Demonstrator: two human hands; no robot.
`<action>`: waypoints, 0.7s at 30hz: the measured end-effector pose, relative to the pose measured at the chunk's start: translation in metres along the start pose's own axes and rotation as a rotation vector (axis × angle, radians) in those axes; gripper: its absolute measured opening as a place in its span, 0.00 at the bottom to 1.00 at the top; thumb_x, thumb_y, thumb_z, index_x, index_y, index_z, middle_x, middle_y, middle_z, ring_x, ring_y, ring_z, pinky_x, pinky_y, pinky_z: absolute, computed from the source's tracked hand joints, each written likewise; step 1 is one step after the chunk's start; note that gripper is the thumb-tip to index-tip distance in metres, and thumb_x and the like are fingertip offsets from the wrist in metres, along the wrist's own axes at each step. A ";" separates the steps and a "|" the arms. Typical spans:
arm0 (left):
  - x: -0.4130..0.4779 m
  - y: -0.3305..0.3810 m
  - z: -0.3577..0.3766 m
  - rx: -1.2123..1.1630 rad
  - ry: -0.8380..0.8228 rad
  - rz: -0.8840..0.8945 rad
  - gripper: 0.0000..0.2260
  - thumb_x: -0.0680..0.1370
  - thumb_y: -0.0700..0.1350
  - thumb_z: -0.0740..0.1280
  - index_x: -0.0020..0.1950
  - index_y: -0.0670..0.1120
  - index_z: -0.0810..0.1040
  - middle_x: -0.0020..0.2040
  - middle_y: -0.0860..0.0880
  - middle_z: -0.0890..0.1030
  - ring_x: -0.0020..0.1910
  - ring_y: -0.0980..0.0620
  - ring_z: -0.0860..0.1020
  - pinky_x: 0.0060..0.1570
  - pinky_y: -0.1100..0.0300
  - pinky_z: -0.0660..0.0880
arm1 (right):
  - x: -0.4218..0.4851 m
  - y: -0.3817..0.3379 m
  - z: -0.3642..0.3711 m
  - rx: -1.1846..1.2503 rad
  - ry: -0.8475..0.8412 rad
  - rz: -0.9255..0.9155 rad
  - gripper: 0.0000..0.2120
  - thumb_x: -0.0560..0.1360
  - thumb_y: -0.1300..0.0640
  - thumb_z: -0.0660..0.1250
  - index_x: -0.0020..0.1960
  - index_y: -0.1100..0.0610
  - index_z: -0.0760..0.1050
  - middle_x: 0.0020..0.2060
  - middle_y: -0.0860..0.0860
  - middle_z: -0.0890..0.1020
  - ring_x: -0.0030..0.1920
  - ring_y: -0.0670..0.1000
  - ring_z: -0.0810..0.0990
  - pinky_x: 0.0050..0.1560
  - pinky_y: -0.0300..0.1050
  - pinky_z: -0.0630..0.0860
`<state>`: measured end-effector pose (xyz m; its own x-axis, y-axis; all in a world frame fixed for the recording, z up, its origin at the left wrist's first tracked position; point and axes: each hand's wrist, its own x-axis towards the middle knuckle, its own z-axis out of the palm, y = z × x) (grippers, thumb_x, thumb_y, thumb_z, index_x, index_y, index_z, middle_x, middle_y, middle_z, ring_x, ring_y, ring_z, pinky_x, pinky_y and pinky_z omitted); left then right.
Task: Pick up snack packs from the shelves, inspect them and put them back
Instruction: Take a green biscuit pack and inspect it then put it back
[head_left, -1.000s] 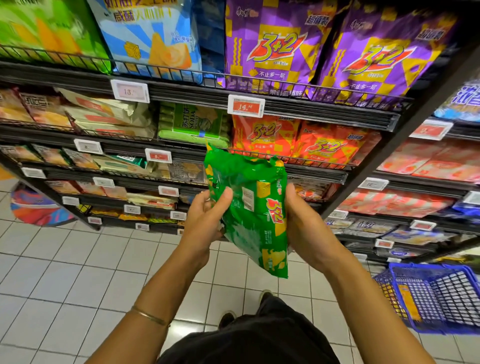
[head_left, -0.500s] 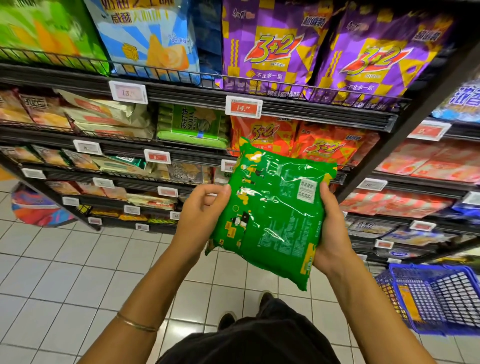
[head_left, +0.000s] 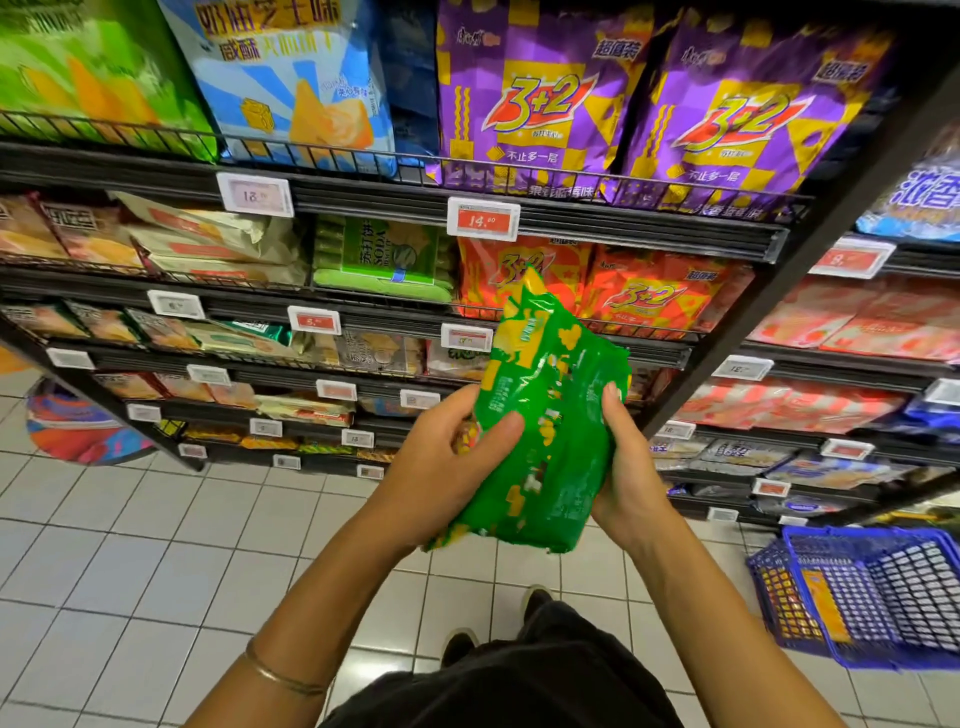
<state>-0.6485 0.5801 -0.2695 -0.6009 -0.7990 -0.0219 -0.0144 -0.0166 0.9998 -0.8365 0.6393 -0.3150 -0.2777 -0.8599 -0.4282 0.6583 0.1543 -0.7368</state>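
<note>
Head view: since half a second ago I am turning the green snack pack (head_left: 545, 426) from its broad printed back toward an edge-on, crumpled pose, its top corner now tipping up toward the orange packs (head_left: 623, 291).

I am holding the pack between both hands at chest height, in front of the shelves and well above the tiled floor (head_left: 156, 545). My left hand (head_left: 447, 467) is gripping its left edge, thumb lying across the face and fingers curling behind. My right hand (head_left: 626, 467) is cupping the right edge, thumb pressing on the face, fingers hidden behind the film. Both grips are narrow, closing on the pack itself.

The long axis is running bottom to top, leaning slightly left, away from me toward the rack. The shelf gap it likely belongs in is lying ahead and just above the pack's top. Both hands are sitting level, neither clearly nearer. The blue basket (head_left: 857, 597) is standing on the floor to my right.
</note>
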 end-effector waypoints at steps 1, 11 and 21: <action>-0.001 0.000 0.001 -0.006 -0.046 0.006 0.13 0.78 0.61 0.64 0.59 0.62 0.83 0.51 0.57 0.87 0.49 0.58 0.85 0.46 0.64 0.80 | 0.000 0.001 0.000 0.038 0.004 0.002 0.27 0.79 0.33 0.63 0.65 0.51 0.84 0.65 0.58 0.83 0.64 0.59 0.84 0.54 0.55 0.84; 0.027 -0.014 -0.012 -0.305 -0.048 -0.175 0.27 0.75 0.55 0.78 0.70 0.48 0.76 0.62 0.46 0.86 0.55 0.55 0.86 0.49 0.59 0.83 | -0.007 0.005 0.019 -0.016 -0.165 0.337 0.29 0.80 0.32 0.63 0.70 0.52 0.79 0.67 0.58 0.82 0.64 0.60 0.83 0.58 0.58 0.81; 0.054 -0.040 -0.020 -0.696 0.206 -0.419 0.36 0.86 0.53 0.53 0.20 0.45 0.80 0.24 0.49 0.80 0.22 0.54 0.80 0.23 0.64 0.76 | -0.029 0.013 0.036 -0.584 -0.158 0.345 0.44 0.66 0.16 0.57 0.71 0.42 0.77 0.68 0.50 0.80 0.68 0.54 0.78 0.71 0.63 0.72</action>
<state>-0.6646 0.5258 -0.3109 -0.4967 -0.7368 -0.4587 0.3334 -0.6500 0.6829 -0.7946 0.6490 -0.2934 0.0138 -0.7684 -0.6398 0.1944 0.6298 -0.7521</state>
